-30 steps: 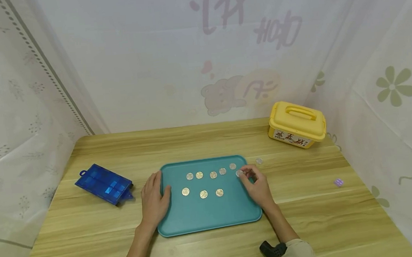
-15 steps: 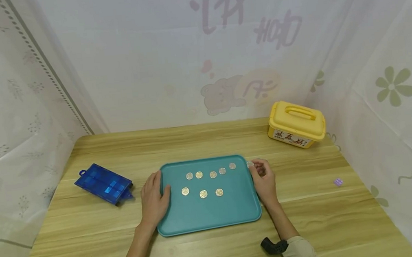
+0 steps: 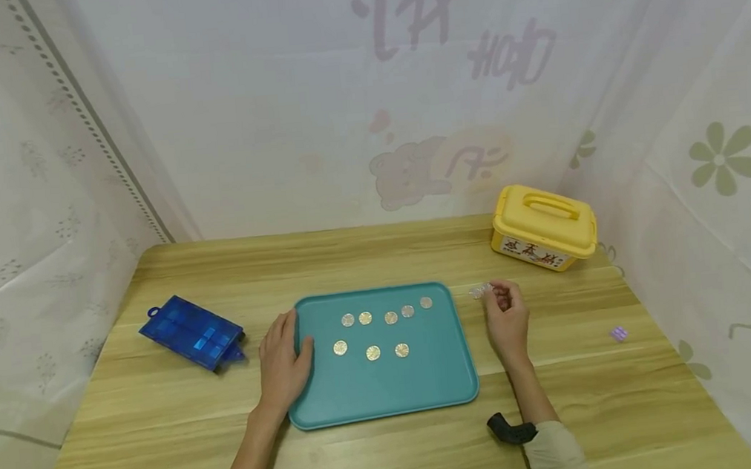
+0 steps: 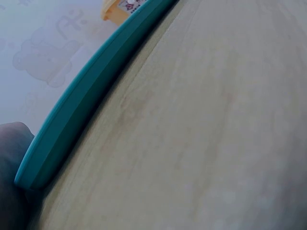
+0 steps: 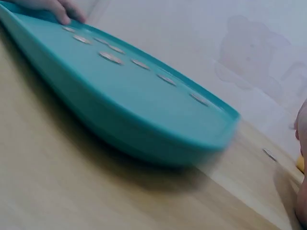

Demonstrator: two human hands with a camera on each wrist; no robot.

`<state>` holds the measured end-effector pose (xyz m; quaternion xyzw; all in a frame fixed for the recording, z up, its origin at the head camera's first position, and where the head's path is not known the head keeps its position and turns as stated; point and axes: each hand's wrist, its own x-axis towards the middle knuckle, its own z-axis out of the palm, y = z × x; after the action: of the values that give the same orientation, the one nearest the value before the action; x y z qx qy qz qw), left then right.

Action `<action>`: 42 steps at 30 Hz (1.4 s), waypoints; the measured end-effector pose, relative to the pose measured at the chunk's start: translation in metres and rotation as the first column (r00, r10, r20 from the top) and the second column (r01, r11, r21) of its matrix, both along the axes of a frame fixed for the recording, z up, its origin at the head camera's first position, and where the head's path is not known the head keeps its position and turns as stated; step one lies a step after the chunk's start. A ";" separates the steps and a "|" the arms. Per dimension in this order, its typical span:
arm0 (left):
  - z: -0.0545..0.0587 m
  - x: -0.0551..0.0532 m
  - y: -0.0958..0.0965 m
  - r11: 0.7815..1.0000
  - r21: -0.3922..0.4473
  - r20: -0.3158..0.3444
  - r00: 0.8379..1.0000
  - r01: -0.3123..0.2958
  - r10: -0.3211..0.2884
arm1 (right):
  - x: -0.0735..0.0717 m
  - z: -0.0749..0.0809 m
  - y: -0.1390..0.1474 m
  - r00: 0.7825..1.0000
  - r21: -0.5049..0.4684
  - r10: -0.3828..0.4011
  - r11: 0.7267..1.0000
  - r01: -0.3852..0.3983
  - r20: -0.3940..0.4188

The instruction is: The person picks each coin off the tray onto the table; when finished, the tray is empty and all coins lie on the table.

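Observation:
A teal tray [image 3: 390, 397] lies on the wooden table, with several round silver- and gold-coloured coins [image 3: 373, 353] spread flat across its upper half. My left hand [image 3: 283, 369] rests on the tray's left rim, thumb on the inside, fingers fairly straight. Just past the tray's right edge, my right hand [image 3: 508, 321] pinches a silver coin [image 3: 488, 289] between thumb and fingertips. Another silver coin [image 5: 269, 154] lies on the table beside that hand in the right wrist view, and the two coins overlap in the head view.
To the left lies a blue translucent case [image 3: 193, 334] with a hanging loop. A yellow lidded box [image 3: 542, 227] with a handle stands at the back right. A small purple piece [image 3: 619, 334] sits near the table's right side.
My right hand has moved right, from over the tray's upper right corner to the table beside it, carrying the pinched coin. My left hand stays on the rim.

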<state>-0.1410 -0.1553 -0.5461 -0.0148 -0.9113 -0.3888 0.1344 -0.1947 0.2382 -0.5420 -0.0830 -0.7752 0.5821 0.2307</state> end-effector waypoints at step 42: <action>-0.002 -0.001 0.000 1.000 -0.011 -0.012 1.000 0.004 -0.004 | -0.014 -0.003 0.015 0.981 0.449 -0.186 0.881 0.146 0.046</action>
<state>-0.1422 -0.1557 -0.5481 -0.0196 -0.9126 -0.3840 0.1389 -0.2085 0.2531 -0.5450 -0.1198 -0.8868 0.3640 0.2584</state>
